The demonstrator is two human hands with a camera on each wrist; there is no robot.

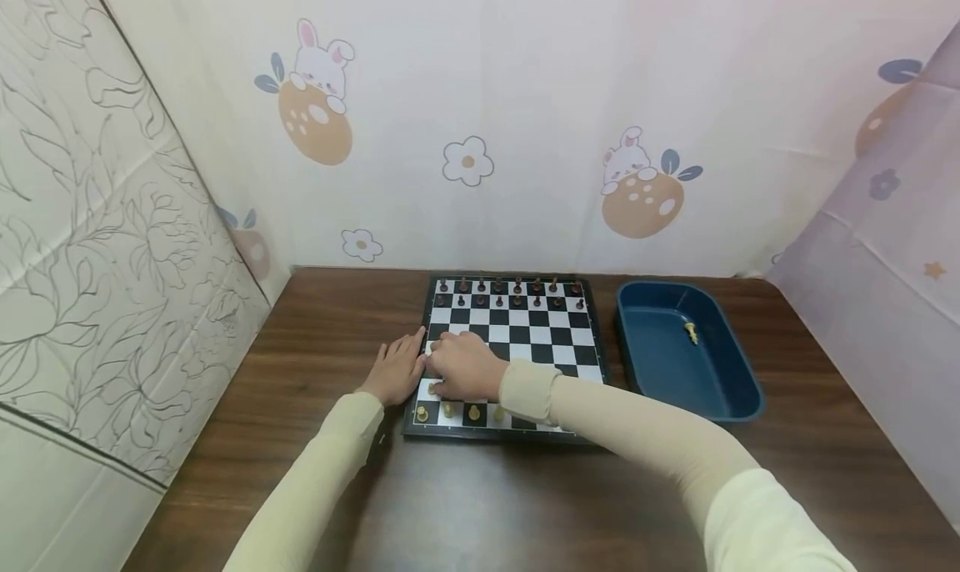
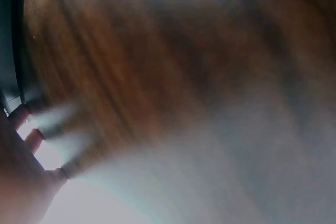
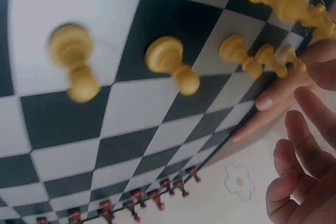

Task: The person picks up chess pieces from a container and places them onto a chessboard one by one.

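A black-and-white chessboard (image 1: 540, 334) lies on the brown table. My left hand (image 1: 397, 370) rests on the table against the board's left edge, fingers straight. Over the board's left side is my right hand (image 1: 467, 367). Its thumb comes right up to the end pawn (image 3: 291, 59), while a gap shows between thumb and index finger. More pale pawns (image 3: 170, 64) stand in a row beside it. The pale rook (image 1: 422, 413) occupies the near left corner, with other pale pieces along that rank. My right forearm hides much of the board's near right part.
Dark red chess pieces (image 1: 517, 287) fill two rows at the board's far side. To the right stands a blue tray (image 1: 671, 380) with one pale chess piece (image 1: 691, 332) lying in it. Behind the table hangs a printed curtain (image 1: 540, 97).
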